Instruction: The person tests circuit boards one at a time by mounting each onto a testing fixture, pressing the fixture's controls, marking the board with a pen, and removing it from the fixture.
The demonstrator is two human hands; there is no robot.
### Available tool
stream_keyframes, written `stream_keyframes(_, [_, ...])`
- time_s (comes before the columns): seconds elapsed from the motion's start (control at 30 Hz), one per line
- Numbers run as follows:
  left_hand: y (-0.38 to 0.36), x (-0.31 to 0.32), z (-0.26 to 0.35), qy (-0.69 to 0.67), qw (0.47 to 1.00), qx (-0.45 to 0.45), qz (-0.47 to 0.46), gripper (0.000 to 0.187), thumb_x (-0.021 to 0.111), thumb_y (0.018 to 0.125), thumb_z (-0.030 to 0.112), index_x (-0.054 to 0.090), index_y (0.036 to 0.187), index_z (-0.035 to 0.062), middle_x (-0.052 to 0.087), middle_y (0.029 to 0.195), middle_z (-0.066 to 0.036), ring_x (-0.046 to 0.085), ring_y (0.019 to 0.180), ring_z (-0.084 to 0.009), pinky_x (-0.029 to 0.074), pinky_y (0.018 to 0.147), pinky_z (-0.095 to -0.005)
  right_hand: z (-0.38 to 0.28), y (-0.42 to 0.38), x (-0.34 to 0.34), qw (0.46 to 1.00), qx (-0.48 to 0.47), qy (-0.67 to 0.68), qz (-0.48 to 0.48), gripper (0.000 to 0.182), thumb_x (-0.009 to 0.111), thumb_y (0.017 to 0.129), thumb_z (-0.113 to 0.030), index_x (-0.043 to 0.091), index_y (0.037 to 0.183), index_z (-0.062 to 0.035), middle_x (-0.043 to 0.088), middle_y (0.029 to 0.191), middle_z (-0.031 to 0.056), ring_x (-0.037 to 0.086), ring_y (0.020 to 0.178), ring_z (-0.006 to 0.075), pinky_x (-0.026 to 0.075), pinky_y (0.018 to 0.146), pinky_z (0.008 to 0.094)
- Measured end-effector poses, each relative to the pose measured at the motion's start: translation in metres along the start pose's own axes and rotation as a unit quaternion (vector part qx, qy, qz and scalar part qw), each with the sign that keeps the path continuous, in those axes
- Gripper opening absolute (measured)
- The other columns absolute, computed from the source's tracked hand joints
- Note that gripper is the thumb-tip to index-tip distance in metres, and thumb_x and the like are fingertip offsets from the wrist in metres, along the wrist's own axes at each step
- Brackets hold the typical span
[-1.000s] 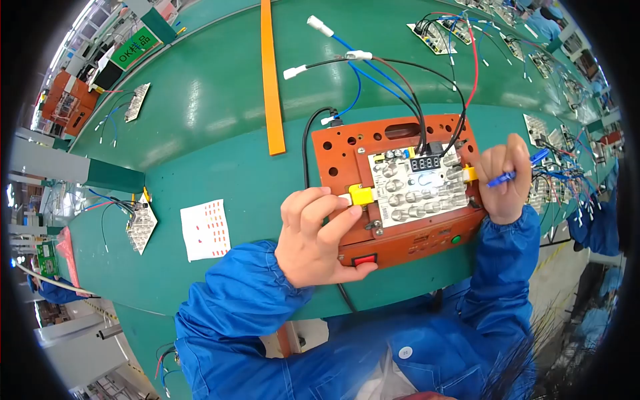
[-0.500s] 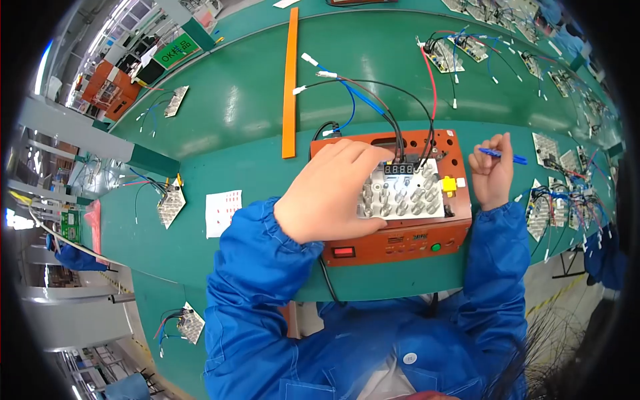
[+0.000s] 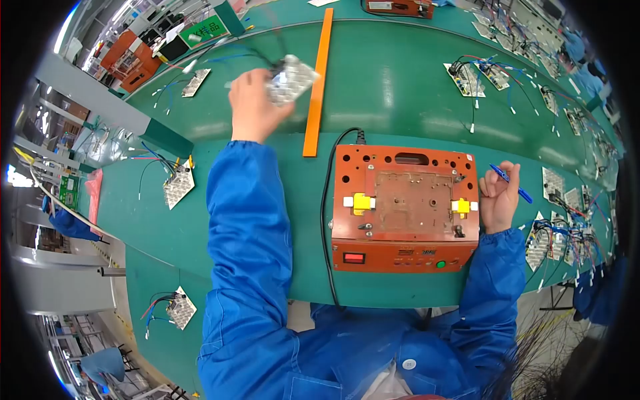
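Note:
My left hand (image 3: pixel 257 107) is closed on a circuit board (image 3: pixel 292 80) with wires trailing from its far side. Both are slightly blurred, held over the green bench left of the orange strip (image 3: pixel 319 87). My right hand (image 3: pixel 499 200) rests beside the right side of the red test box, its fingers curled around a blue pen (image 3: pixel 512 183). The test box (image 3: pixel 407 256) stands in front of me, its top recess bare, with a yellow clamp block (image 3: pixel 361 203) on the left and another yellow block (image 3: pixel 461 207) on the right.
Wired circuit boards lie at left (image 3: pixel 179 187), lower left (image 3: pixel 181 309) and far left (image 3: pixel 196 83). Several more boards (image 3: pixel 539 243) are grouped at right, others (image 3: pixel 465 80) at the back right. A black cable (image 3: pixel 327 233) runs along the box's left side.
My left hand has lifted the circuit board off the red test box and carried it away to the upper left. The right hand stays by the box with the pen, which has tilted.

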State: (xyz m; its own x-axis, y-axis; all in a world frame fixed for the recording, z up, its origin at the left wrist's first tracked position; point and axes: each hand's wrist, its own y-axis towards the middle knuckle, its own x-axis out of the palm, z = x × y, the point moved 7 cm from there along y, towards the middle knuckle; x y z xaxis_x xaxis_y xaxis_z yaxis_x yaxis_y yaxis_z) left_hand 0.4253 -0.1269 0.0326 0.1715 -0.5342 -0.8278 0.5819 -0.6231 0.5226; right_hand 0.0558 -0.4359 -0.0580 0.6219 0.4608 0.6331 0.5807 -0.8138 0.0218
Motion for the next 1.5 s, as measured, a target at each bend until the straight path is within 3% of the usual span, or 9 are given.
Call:
stream_keyframes(0.17, [-0.029, 0.062, -0.084, 0.111, 0.982, -0.153, 0.030, 0.100, 0.084, 0.075, 0.052, 0.040, 0.151, 0.0051, 0.044, 0.150, -0.025, 0.039, 0.140, -0.0408, 0.028, 0.116, -0.0538, 0.001, 0.009, -0.018, 0.990, -0.051, -0.131, 0.015, 0.038, 0.043, 0.110, -0.041, 0.056, 0.126, -0.0084, 0.067, 0.083, 0.0063, 0.044, 0.059, 0.0089, 0.036, 0.057, 0.0255])
stream_keyframes(0.37, [-0.026, 0.063, -0.030, 0.053, 0.997, -0.042, 0.046, 0.067, 0.079, 0.082, 0.037, 0.053, 0.133, 0.0047, 0.056, 0.126, -0.018, 0.050, 0.123, -0.0381, 0.039, 0.103, -0.0505, -0.009, 0.072, -0.005, 0.854, -0.258, -0.450, 0.045, 0.025, 0.051, 0.108, -0.026, 0.063, 0.114, -0.0047, 0.076, 0.102, 0.0078, 0.059, 0.076, 0.0084, 0.047, 0.067, 0.0228])
stream_keyframes(0.63, [-0.017, 0.063, -0.014, -0.045, 0.998, 0.032, 0.039, 0.038, 0.076, 0.082, 0.019, 0.061, 0.114, 0.0049, 0.064, 0.109, -0.012, 0.057, 0.110, -0.0339, 0.044, 0.097, -0.0434, 0.023, 0.137, 0.087, 0.715, -0.420, -0.541, -0.138, 0.012, 0.065, 0.097, -0.006, 0.070, 0.108, -0.0054, 0.074, 0.109, 0.0109, 0.067, 0.087, 0.0192, 0.053, 0.080, 0.0319])
stream_keyframes(0.7, [-0.015, 0.063, -0.018, -0.045, 0.997, 0.026, 0.049, 0.034, 0.075, 0.083, 0.017, 0.062, 0.112, 0.0048, 0.065, 0.107, -0.011, 0.058, 0.108, -0.0334, 0.045, 0.097, -0.0430, 0.013, 0.144, 0.098, 0.609, -0.541, -0.568, -0.114, 0.015, 0.067, 0.095, -0.006, 0.070, 0.110, -0.0061, 0.073, 0.106, 0.0108, 0.067, 0.087, 0.0227, 0.053, 0.081, 0.0336])
stream_keyframes(0.9, [-0.019, 0.069, -0.026, -0.059, 0.998, -0.015, 0.010, 0.027, 0.074, 0.082, 0.013, 0.060, 0.104, 0.0047, 0.063, 0.102, -0.011, 0.059, 0.102, -0.0318, 0.045, 0.091, -0.0417, -0.011, 0.228, -0.042, 0.844, -0.408, -0.326, 0.127, 0.015, 0.060, 0.102, -0.013, 0.065, 0.111, -0.0026, 0.069, 0.087, 0.0055, 0.062, 0.082, 0.0112, 0.049, 0.071, 0.0282])
stream_keyframes(1.1, [-0.012, 0.067, -0.021, -0.064, 0.997, -0.016, 0.027, 0.030, 0.075, 0.081, 0.012, 0.061, 0.106, 0.0034, 0.064, 0.101, -0.012, 0.060, 0.101, -0.0317, 0.045, 0.091, -0.0408, -0.012, 0.299, -0.013, 0.709, -0.350, -0.611, -0.036, 0.025, 0.059, 0.102, -0.012, 0.064, 0.126, -0.0032, 0.074, 0.117, 0.0120, 0.069, 0.106, 0.0207, 0.051, 0.094, 0.0314])
stream_keyframes(1.23, [-0.014, 0.065, -0.017, -0.052, 0.998, -0.007, 0.041, 0.031, 0.075, 0.081, 0.011, 0.061, 0.108, 0.0039, 0.064, 0.104, -0.012, 0.060, 0.102, -0.0317, 0.045, 0.091, -0.0405, 0.006, 0.344, 0.025, 0.723, -0.329, -0.570, -0.210, 0.031, 0.060, 0.101, -0.010, 0.063, 0.132, -0.0076, 0.066, 0.135, 0.0139, 0.065, 0.121, 0.0234, 0.049, 0.102, 0.0347])
stream_keyframes(1.3, [-0.014, 0.065, -0.017, -0.052, 0.998, -0.015, 0.038, 0.031, 0.075, 0.081, 0.011, 0.061, 0.108, 0.0043, 0.064, 0.104, -0.011, 0.060, 0.102, -0.0316, 0.045, 0.091, -0.0405, 0.029, 0.342, 0.056, 0.629, -0.275, -0.646, -0.334, 0.032, 0.059, 0.100, -0.008, 0.064, 0.131, -0.0089, 0.056, 0.147, 0.0167, 0.059, 0.130, 0.0245, 0.046, 0.107, 0.0368])
stream_keyframes(1.5, [-0.017, 0.060, -0.013, -0.039, 0.998, -0.013, 0.052, 0.030, 0.075, 0.081, 0.011, 0.062, 0.108, 0.0062, 0.064, 0.105, -0.010, 0.060, 0.102, -0.0313, 0.044, 0.090, -0.0404, 0.046, 0.336, 0.071, 0.652, -0.216, -0.614, -0.389, 0.017, 0.058, 0.098, -0.006, 0.066, 0.113, -0.0069, 0.070, 0.122, 0.0149, 0.065, 0.116, 0.0310, 0.050, 0.094, 0.0384])
